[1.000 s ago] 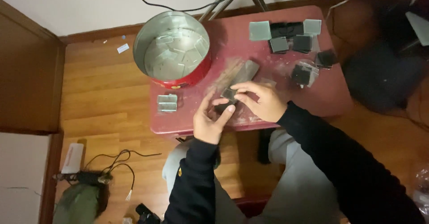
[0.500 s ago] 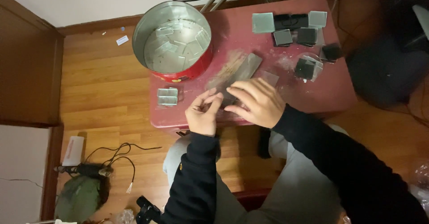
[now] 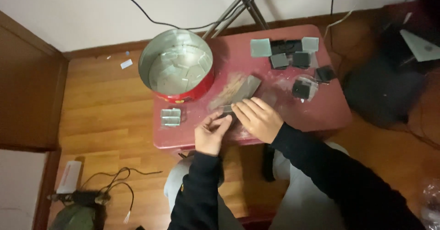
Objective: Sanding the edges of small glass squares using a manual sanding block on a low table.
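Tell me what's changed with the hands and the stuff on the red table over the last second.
Little changed. Both hands slid slightly toward the flat grey bar: the right hand now lies flatter over the small piece they work on, and the left hand pinches its near end. What it grips is too small to tell. The round tin, the pair of small tiles and the dark squares stayed put.

A round red metal tin (image 3: 182,91) stands open on the red table's left end; 1 small white slip (image 3: 126,64) lies on the wood floor behind it

Both hands (image 3: 238,122) on small square piece (image 3: 228,112)
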